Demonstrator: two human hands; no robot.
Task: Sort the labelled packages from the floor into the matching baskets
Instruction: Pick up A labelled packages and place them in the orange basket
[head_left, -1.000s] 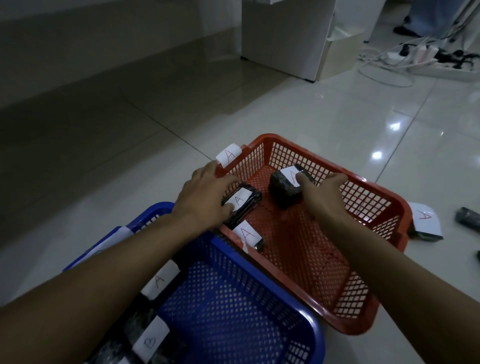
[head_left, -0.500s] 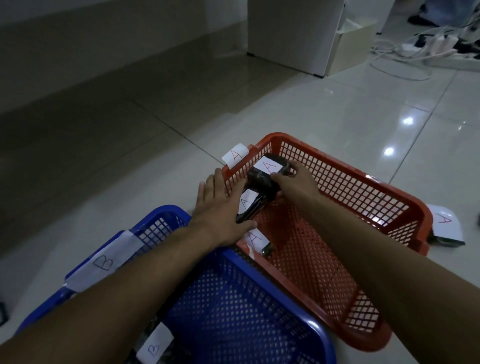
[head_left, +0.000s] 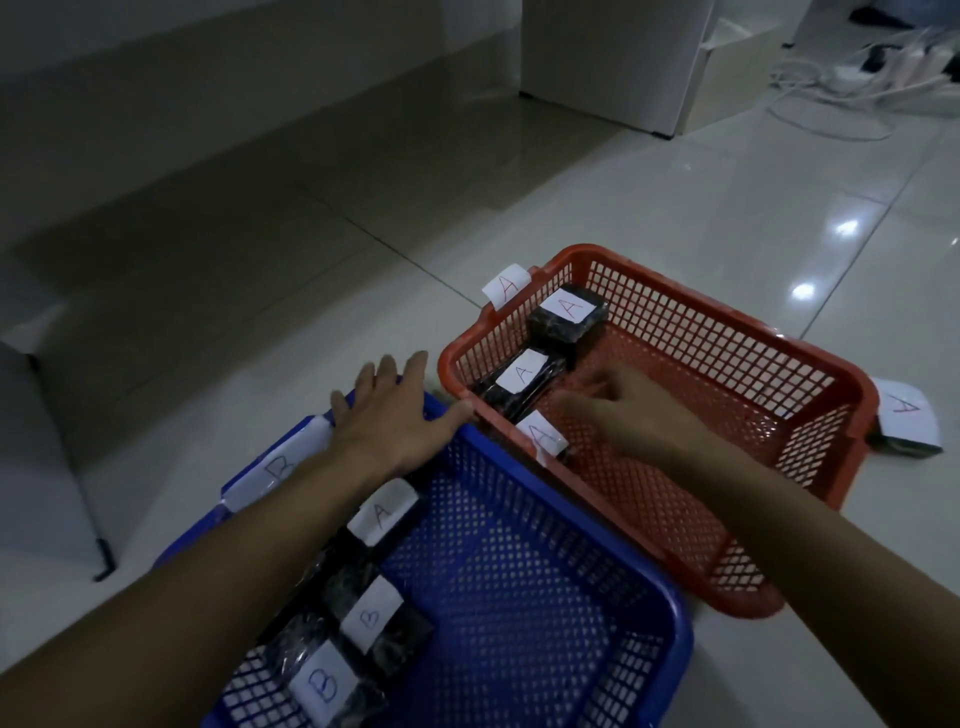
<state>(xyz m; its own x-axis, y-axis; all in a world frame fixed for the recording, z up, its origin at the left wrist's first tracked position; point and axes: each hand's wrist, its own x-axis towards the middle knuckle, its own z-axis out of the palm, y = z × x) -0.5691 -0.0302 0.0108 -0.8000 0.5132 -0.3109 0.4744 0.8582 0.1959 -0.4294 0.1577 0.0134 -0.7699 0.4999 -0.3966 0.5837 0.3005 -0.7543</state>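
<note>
The red basket (head_left: 810, 364), tagged A (head_left: 506, 284), holds three black packages with A labels: one at the far corner (head_left: 569, 312), one in the middle (head_left: 519, 376) and one near (head_left: 543, 436). The blue basket (head_left: 597, 525), tagged B (head_left: 278, 467), holds two B packages (head_left: 371, 618) (head_left: 322, 683) and one labelled A (head_left: 384, 512). My left hand (head_left: 395, 415) lies flat with straight fingers over the blue basket's far rim. My right hand (head_left: 628, 410) hovers blurred inside the red basket, fingers loose, holding nothing.
Another A package (head_left: 906, 421) lies on the tiled floor right of the red basket. A white cabinet (head_left: 613, 57) and a tangle of cables (head_left: 857, 78) sit at the back right. A low grey step (head_left: 41, 467) is at the left.
My right hand set the A package down in the red basket's far corner, let go and drew back. My left hand slid off the middle package onto the blue basket's rim.
</note>
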